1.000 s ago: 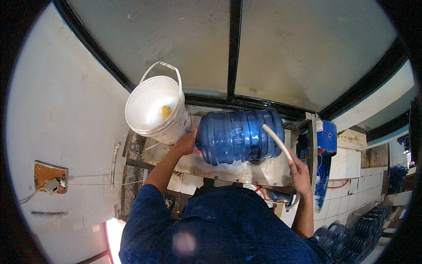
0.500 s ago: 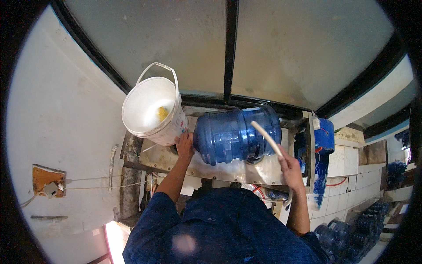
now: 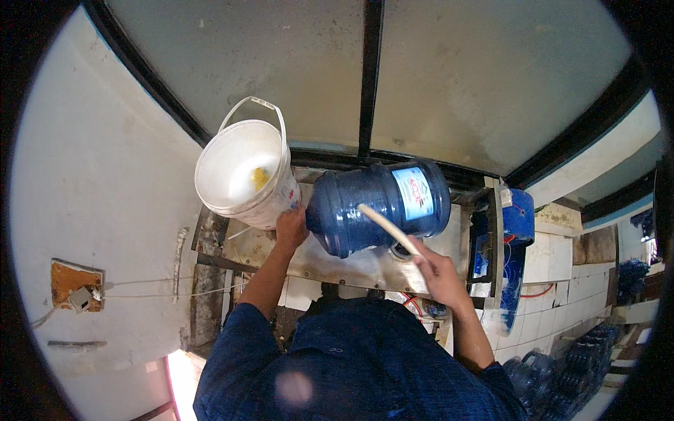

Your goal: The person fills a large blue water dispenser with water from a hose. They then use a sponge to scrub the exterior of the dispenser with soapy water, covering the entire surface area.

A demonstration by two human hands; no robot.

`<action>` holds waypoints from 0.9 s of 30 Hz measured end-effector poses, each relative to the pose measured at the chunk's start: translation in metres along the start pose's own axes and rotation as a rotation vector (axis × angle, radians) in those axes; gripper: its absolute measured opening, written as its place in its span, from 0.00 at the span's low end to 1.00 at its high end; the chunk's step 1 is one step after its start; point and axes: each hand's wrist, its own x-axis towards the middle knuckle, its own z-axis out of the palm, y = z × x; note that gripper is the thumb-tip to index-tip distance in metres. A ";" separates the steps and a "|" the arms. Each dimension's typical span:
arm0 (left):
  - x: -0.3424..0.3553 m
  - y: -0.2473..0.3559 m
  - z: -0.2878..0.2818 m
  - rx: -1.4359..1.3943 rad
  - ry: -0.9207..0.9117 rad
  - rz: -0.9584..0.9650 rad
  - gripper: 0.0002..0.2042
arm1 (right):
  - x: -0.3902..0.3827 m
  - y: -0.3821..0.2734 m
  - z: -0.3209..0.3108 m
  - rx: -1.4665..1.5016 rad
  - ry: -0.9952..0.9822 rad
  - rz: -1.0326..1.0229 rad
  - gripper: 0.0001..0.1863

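A large blue water jug (image 3: 375, 207) lies on its side on a wet metal counter (image 3: 351, 263), with a white label facing up. My left hand (image 3: 291, 226) rests against the jug's left end, between it and a white bucket (image 3: 246, 175). The bucket stands upright with something yellow inside and its wire handle raised. My right hand (image 3: 437, 270) grips a pale stick-like handle (image 3: 390, 228) that slants up across the front of the jug. Its far end lies over the jug's body.
A blue crate-like fixture (image 3: 512, 245) stands right of the counter against white tiles. Several blue jugs (image 3: 562, 368) are stacked at the lower right. Frosted window panes with a dark frame (image 3: 368, 77) rise behind. A wall socket (image 3: 77, 288) sits at left.
The jug has rolled so its label now faces up. My right hand has drawn the pale handle leftward across the jug. My left hand stays at the jug's left end.
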 end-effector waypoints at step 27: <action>-0.059 0.034 -0.184 -0.560 0.275 0.182 0.29 | -0.014 -0.058 -0.036 0.037 -0.106 -0.007 0.24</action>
